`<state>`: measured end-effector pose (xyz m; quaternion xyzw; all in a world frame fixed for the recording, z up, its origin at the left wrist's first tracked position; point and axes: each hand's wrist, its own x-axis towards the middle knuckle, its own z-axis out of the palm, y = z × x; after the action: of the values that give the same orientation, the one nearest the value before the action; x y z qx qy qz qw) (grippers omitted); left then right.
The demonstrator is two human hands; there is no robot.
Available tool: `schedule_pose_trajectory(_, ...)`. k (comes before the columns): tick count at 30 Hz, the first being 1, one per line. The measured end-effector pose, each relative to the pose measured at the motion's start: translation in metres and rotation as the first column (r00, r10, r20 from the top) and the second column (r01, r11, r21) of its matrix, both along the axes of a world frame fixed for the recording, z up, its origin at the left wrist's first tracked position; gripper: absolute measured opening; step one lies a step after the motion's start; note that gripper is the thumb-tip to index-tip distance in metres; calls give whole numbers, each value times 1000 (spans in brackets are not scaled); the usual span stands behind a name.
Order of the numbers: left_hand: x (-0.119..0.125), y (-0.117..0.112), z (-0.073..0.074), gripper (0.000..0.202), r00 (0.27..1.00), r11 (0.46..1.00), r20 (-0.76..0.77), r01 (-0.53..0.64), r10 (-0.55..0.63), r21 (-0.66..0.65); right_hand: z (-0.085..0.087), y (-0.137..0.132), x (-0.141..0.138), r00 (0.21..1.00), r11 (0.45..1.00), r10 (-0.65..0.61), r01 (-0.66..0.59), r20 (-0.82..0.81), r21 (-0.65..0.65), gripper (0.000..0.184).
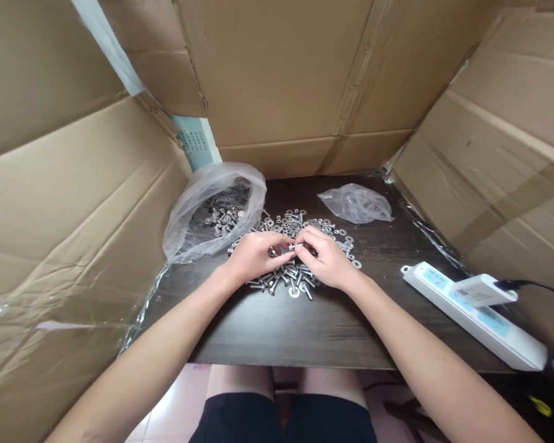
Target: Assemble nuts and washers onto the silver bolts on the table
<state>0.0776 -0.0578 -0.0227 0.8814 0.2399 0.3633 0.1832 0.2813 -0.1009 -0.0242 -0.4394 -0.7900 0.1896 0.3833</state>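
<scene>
Over a pile of loose metal hardware, my left hand (257,253) and my right hand (324,257) meet fingertip to fingertip. Pinched between them is a small silver bolt (293,247), lying roughly sideways; whether a washer or nut sits on it is too small to tell. Both hands are closed on it. Bolts (284,274) lie scattered below and in front of the fingers. Flat washers (348,240) and small nuts spread behind and to the right, partly hidden by my hands.
Left of the pile, an open clear plastic bag (184,237) holds many bolts. A smaller crumpled plastic bag (357,203) lies at the back right. A white power strip (471,314) with a plugged-in adapter (484,289) is on the right. Cardboard walls (277,74) enclose the dark table (268,335).
</scene>
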Motion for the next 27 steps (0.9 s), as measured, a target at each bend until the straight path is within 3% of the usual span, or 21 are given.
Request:
schedule_pose_trajectory(4,0,0,-1,19,1000,1000,-1,2,-2,1,0,0,1,1000,1000,-9,9,7,8,11)
schedule_pose_trajectory(10,-1,2,-2,16,1000,1000,3,7,-7,1,2,0,1,999,999,-14,15,44,-32,29)
schedule_pose_trajectory(15,-2,2,-1,18,1000,1000,-4,3,-3,-6,3,-1,2,999,999,-38,38,17,-4,5)
schedule_pose_trajectory(27,-2,2,-1,16,1000,1000,3,13,-13,-25,1,-1,2,1000,1000,5,-5,23,-3,7)
